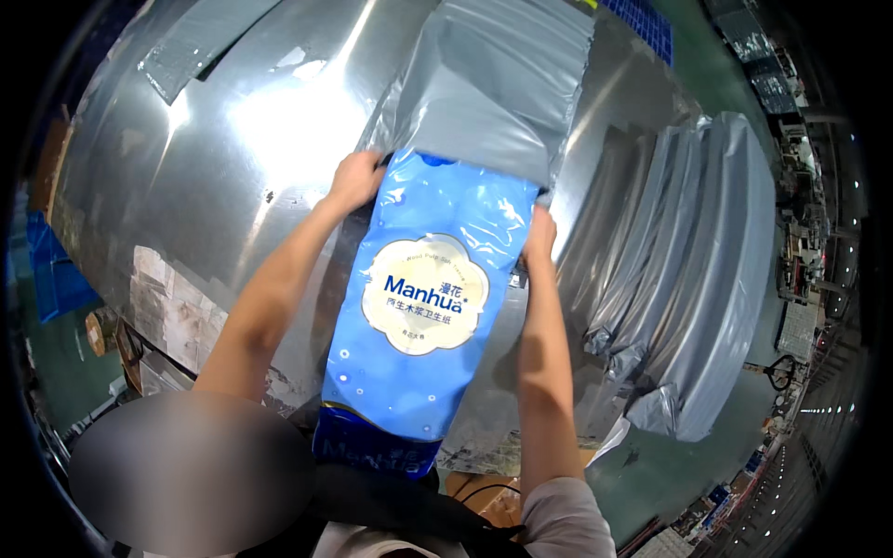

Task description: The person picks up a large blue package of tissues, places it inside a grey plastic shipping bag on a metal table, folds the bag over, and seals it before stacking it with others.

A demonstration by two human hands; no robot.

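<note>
A broad, shiny sheet-metal worktable (214,139) fills the upper left and centre of the frame, glare washing out part of it, with a green factory floor (716,84) curving away toward the upper right, where shelving and machinery are too small and bent by the lens to make out. At centre, a tall blue plastic-wrapped pack of tissue rolls with a cream cloud-shaped label (419,307) lies lengthwise on the table, its upper end already hidden inside the mouth of a grey plastic mailing bag (493,84) that stretches toward the top of the frame. The left hand (355,181) grips the bag's edge at the pack's upper left corner, fingers curled shut over the film; the fingertips are hidden beneath it. The right hand (539,234) presses against the pack's right side at the bag's mouth, fingers bent round the edge, though whether they pinch the bag or only the pack cannot be told. A stack of flat grey mailing bags (688,279) lies at the right of the frame. The pack's lower end is cut off by the person's body, and a blurred patch covers the lower left.
</note>
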